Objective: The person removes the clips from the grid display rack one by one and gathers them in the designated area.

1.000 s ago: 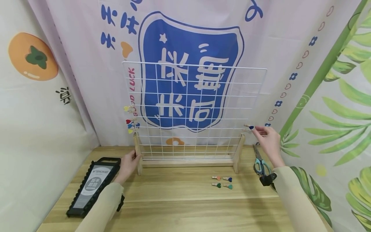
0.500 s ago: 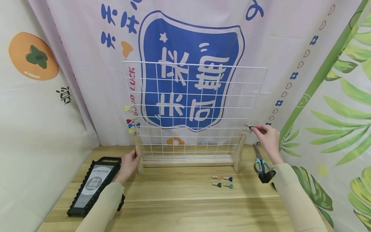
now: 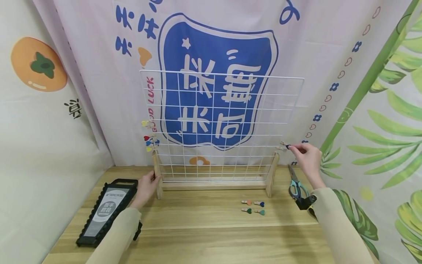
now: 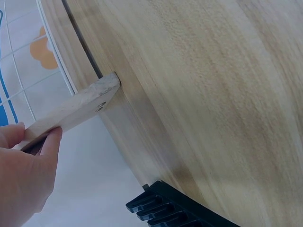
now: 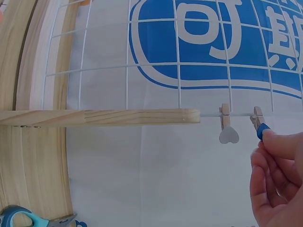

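A white wire grid (image 3: pixel 221 74) stands upright in a wooden stand. My left hand (image 3: pixel 146 187) grips the stand's left leg (image 4: pixel 75 111) between thumb and fingers. At the grid's right edge my right hand (image 3: pixel 307 161) pinches a mini clothespin (image 5: pixel 261 126) by its blue heart; the wooden jaws are at the edge wire, and whether they clamp it I cannot tell. Beside it, nearer the stand, a clothespin with a pale heart (image 5: pixel 228 134) is clipped to the same wire. Clothespins with yellow (image 3: pixel 144 124), red (image 3: pixel 146 138) and blue hearts sit along the left edge.
Several loose heart clothespins (image 3: pixel 246 211) lie on the wooden table (image 3: pixel 197 234) before the stand's right half. Scissors (image 3: pixel 294 176) with teal handles lie at the right, below my right hand. A black notched holder (image 3: pixel 108 205) lies left, beside my left forearm. Printed curtains hang behind.
My right hand has shifted slightly to the right, still pinching the blue-heart clothespin, whose heart moved slightly with it. My left hand has stayed on the stand's leg.
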The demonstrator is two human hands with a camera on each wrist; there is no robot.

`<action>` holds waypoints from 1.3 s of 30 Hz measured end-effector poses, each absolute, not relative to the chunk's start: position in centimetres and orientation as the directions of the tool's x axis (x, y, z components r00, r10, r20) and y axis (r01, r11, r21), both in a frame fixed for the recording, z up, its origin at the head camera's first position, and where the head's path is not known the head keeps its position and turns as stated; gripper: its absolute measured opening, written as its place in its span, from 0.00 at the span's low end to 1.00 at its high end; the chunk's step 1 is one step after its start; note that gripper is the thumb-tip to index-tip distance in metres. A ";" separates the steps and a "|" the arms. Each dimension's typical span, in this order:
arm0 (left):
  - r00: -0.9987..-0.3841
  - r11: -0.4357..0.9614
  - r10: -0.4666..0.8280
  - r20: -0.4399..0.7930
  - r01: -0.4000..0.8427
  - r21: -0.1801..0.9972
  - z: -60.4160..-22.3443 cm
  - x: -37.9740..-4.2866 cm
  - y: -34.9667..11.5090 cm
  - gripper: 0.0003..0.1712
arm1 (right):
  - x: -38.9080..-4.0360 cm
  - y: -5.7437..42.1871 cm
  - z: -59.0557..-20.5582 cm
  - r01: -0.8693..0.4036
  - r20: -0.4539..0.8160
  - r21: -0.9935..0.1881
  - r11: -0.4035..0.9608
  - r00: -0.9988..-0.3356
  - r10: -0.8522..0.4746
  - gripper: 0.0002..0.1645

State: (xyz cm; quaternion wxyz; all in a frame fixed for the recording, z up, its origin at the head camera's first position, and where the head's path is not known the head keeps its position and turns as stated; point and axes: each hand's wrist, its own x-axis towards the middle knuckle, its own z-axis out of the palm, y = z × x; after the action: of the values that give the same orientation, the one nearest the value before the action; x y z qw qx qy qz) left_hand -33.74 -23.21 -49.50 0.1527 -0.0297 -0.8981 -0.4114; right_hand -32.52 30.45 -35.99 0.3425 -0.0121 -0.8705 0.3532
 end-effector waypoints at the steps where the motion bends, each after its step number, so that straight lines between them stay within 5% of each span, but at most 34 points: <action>1: -0.950 0.662 -0.074 0.302 0.180 0.728 -49.5 -33.7 -23.2 0.17 | -32.3 30.5 -36.0 -0.227 0.591 -0.622 0.749 -0.763 0.260 0.14; 24: -0.950 0.646 -0.084 0.302 0.179 0.742 -49.2 -33.5 -23.0 0.14 | -26.7 27.8 -43.9 -0.309 0.514 -0.557 0.771 -0.857 0.028 0.05; 39: -0.947 0.647 -0.082 0.310 0.186 0.740 -49.3 -33.7 -23.1 0.13 | -23.9 23.0 -50.4 -0.257 0.265 -0.645 0.720 -0.959 -0.105 0.02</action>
State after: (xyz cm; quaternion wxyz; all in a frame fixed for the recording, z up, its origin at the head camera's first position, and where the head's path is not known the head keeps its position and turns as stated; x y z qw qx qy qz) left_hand -33.66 -23.08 -49.33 0.1598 -0.0291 -0.8932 -0.4194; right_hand -23.87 22.98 -50.40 0.1052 0.0983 -0.9213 0.3612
